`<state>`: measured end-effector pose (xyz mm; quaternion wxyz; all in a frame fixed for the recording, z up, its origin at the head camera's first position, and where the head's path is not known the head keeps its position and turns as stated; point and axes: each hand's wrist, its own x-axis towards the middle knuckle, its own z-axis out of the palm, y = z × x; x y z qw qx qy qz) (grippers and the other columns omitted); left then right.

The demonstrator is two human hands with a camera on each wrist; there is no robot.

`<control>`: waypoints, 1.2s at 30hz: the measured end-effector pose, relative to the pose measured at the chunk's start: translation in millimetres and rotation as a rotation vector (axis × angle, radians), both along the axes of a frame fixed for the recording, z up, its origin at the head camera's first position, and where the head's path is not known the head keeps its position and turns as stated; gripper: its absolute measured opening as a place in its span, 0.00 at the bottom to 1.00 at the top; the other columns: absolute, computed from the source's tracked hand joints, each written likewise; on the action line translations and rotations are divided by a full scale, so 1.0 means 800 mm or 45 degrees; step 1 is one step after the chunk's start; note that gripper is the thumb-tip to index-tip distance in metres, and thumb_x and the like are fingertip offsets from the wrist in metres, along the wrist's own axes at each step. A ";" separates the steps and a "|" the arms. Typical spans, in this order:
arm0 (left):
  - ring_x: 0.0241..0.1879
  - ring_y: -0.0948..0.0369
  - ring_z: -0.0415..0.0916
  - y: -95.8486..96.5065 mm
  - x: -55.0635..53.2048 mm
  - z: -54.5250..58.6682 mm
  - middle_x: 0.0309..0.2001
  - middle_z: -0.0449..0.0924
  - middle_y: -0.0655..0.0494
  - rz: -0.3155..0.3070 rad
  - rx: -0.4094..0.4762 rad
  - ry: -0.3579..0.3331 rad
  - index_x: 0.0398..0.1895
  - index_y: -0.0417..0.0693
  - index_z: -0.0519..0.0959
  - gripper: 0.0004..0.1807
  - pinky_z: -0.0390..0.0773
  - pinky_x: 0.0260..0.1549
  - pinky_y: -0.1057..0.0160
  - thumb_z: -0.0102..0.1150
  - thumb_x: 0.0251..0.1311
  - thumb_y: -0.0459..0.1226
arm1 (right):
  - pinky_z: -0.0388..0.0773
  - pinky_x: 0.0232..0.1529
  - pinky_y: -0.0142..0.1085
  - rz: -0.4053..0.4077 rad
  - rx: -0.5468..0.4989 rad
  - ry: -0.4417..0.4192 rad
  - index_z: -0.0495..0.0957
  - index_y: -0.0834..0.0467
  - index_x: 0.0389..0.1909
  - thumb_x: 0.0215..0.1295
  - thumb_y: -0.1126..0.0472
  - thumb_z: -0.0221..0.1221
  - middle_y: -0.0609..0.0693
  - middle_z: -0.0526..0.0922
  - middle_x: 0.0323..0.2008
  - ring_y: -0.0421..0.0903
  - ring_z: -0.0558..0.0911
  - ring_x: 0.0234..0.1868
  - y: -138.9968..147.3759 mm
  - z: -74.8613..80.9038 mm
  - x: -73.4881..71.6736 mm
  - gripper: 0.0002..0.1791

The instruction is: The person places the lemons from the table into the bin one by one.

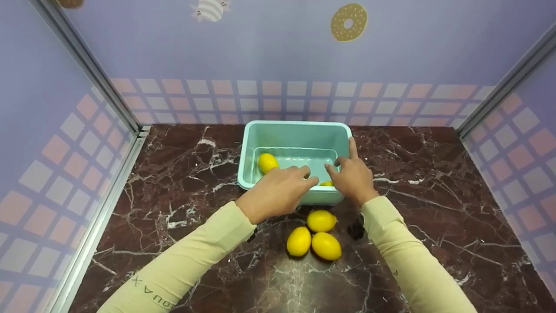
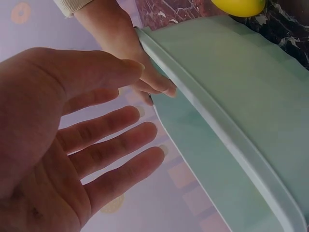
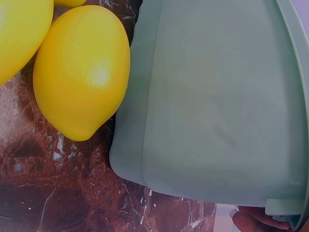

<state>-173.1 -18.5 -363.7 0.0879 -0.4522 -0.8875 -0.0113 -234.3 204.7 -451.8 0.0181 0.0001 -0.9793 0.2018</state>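
Left grip [image 1: 282,187] loosely spread, empty; right grip [image 1: 354,176] holds a pale-green rectangular plastic tub [image 1: 299,124] by its rim.
Two yellow oval lemons [image 1: 268,162] inside, three matching lemons [image 1: 321,221] on the dark-red marbled bench [image 1: 434,208].

The left arm [image 1: 182,261] is slanting in from seven o'clock, its hand [image 1: 278,189] hanging back upward and pointing toward two, the fingers [image 2: 120,169] spreading loosely apart. From five o'clock the right arm [image 1: 412,252] is stretching in; the right hand [image 1: 354,176] is leaning toward eleven, one finger pointing to twelve. Whether it's gripping, I'm not seeing clearly.
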 end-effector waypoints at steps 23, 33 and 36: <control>0.30 0.58 0.76 -0.003 0.008 -0.008 0.39 0.78 0.54 -0.017 -0.037 0.019 0.47 0.52 0.77 0.15 0.78 0.23 0.62 0.61 0.55 0.33 | 0.76 0.41 0.55 -0.003 -0.011 0.004 0.81 0.61 0.48 0.67 0.40 0.51 0.53 0.38 0.78 0.60 0.80 0.47 -0.003 0.000 0.000 0.28; 0.31 0.58 0.76 -0.001 0.012 -0.013 0.40 0.78 0.54 -0.031 -0.048 0.021 0.48 0.53 0.77 0.16 0.77 0.24 0.62 0.63 0.55 0.35 | 0.76 0.40 0.54 0.001 -0.009 -0.001 0.81 0.61 0.49 0.68 0.41 0.51 0.55 0.39 0.78 0.60 0.80 0.46 0.000 0.001 0.001 0.28; 0.30 0.59 0.75 -0.001 0.014 -0.013 0.39 0.77 0.55 -0.039 -0.047 0.017 0.47 0.53 0.78 0.15 0.77 0.23 0.63 0.62 0.55 0.35 | 0.77 0.38 0.53 0.009 -0.009 0.004 0.81 0.62 0.49 0.68 0.41 0.50 0.56 0.39 0.78 0.60 0.80 0.45 0.001 0.001 0.001 0.28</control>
